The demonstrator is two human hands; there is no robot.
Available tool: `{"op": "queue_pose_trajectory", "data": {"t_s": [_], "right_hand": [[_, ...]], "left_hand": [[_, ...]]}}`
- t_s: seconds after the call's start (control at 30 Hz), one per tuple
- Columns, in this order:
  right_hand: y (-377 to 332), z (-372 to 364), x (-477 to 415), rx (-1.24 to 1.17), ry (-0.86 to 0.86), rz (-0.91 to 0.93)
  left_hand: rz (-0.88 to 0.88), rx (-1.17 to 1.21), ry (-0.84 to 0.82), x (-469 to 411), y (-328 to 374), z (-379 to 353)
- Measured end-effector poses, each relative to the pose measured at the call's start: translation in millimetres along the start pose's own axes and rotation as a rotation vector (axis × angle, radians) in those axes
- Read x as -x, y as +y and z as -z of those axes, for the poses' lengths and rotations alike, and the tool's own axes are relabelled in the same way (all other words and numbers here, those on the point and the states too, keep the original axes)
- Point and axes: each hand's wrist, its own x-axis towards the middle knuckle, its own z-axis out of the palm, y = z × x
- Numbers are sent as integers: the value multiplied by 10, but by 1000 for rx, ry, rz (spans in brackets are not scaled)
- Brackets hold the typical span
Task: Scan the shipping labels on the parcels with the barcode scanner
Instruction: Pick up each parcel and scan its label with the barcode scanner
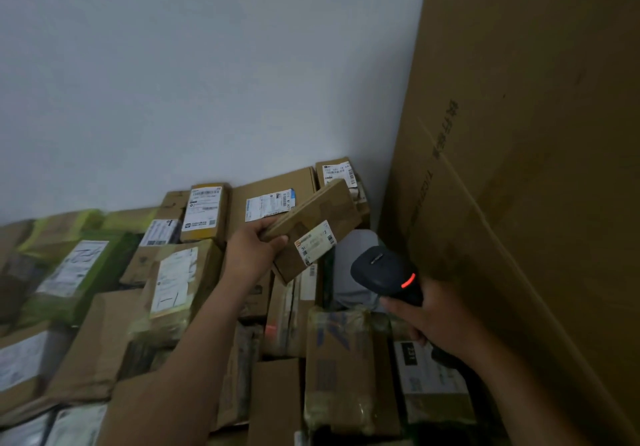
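— Where is the parcel being scanned?
— The left hand [254,248] holds a flat brown parcel [311,215] above the far right corner of the pile [100,338], tilted, its far end raised toward the white wall [207,64]. The fingers curl round its near left end and the thumb lies on the upper face
— And its label?
— A white shipping label [316,243] with an orange corner and barcodes sits at the parcel's lower right edge, facing up and toward the scanner
— Who has the scanner?
— The right hand [436,321] grips the dark barcode scanner [386,274] by the handle, fingers wrapped around it, head up. A red light [408,281] glows on the back of the head. The scanner is just beside the label, lower and to the right, not touching the parcel
— What lies underneath?
— Cardboard parcels packed side by side, most with white labels up. A green-wrapped parcel [79,272] lies near the pile's left edge. A box with a blue-edged label [273,196] stands at the far edge against the wall, partly behind the held parcel, and a small box [337,172] fills the far right corner. A grey bag [353,265] shows below the held parcel, right next to the scanner's head
— And on the right?
— A big cardboard sheet [536,134] leans along the pile's right edge, with faint print I cannot read
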Motion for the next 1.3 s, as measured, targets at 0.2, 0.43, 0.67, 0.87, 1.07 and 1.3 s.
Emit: {"op": "queue_pose_trajectory", "data": {"t_s": [0.2,0.43,0.67,0.87,1.07,1.3], "right_hand": [[-42,13,67,49,-42,-20],[-62,2,93,76,-54,-25],[-53,2,85,73,-73,-18],[-10,47,66,3,-28,-14],[109,72,19,-67,11,-37],[278,34,-66,-90,133,-90]], "left_hand": [[-18,3,2,62,-46,12],[2,-38,19,101,-77,13],[33,-35,6,146,-110,-37],[120,-52,87,270,-315,-69],[291,-165,90,418,-667,-137],[153,-539,96,422,-648,-225]]}}
